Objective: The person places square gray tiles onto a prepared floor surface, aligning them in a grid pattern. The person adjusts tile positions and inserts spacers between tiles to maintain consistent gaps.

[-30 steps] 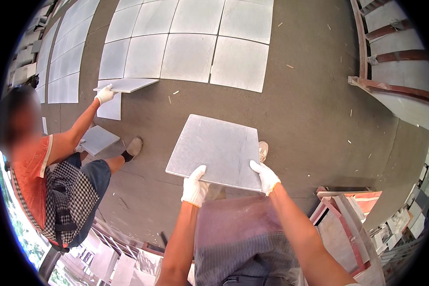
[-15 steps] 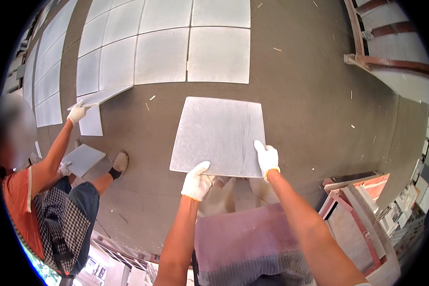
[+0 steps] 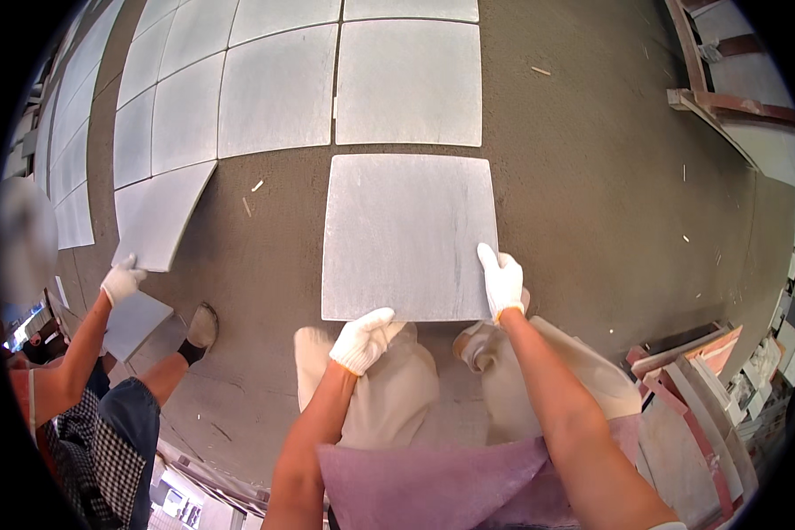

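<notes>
Between my two gloved hands is a square light-grey tile (image 3: 409,238), just short of the rows laid on the floor. My left hand (image 3: 367,341) grips its near edge left of the middle, thumb on top. My right hand (image 3: 503,281) clasps its right edge near the close corner, thumb also on the face. The fingers under the tile are hidden. Beyond its far edge lies another tile (image 3: 408,84), with a narrow strip of floor between them. Whether the held tile touches the floor I cannot tell.
At the left a co-worker's gloved hand (image 3: 122,279) holds a tilted tile (image 3: 163,212), with another tile (image 3: 135,323) below. Wooden frames with slabs stand at lower right (image 3: 680,415) and upper right (image 3: 733,106). Small pale chips (image 3: 540,71) dot the brown floor (image 3: 592,194).
My hands have carried the tile forward and lower, closer to the laid row. My bent legs show more now. The co-worker's tile has tipped toward the co-worker.
</notes>
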Motion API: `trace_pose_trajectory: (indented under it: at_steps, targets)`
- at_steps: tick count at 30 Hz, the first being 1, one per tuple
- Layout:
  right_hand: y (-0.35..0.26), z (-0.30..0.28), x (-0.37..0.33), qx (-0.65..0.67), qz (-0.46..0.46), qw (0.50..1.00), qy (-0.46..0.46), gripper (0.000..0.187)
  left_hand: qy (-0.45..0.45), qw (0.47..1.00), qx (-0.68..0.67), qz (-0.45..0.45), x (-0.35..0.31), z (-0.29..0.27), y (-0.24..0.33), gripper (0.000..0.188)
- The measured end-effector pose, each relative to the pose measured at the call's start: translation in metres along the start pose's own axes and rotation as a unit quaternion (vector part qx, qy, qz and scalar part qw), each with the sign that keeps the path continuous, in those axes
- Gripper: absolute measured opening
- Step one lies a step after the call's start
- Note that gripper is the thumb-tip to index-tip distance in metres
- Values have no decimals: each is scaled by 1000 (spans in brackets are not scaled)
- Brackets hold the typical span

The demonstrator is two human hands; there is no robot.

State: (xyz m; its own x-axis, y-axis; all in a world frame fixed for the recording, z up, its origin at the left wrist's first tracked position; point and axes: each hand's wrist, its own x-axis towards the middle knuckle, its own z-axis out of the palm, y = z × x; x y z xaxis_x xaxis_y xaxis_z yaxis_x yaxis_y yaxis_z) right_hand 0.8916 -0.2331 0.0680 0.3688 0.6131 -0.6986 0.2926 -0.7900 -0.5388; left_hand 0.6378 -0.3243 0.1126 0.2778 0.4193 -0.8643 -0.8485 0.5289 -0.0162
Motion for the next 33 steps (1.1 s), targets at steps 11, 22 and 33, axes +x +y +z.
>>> trace_pose_trajectory:
  at_steps: [11, 22, 33]
  targets:
    - [44, 46, 40, 79, -16, 997, 1, 38, 54, 989, 47, -133, 49, -35, 17, 21]
    - [73, 76, 65, 84, -82, 992, 46, 31, 113, 972, 118, -170, 76, -60, 24, 19]
    - [67, 71, 72, -4, -69, 996, 60, 43, 126, 970, 120, -171, 54, -89, 16, 20]
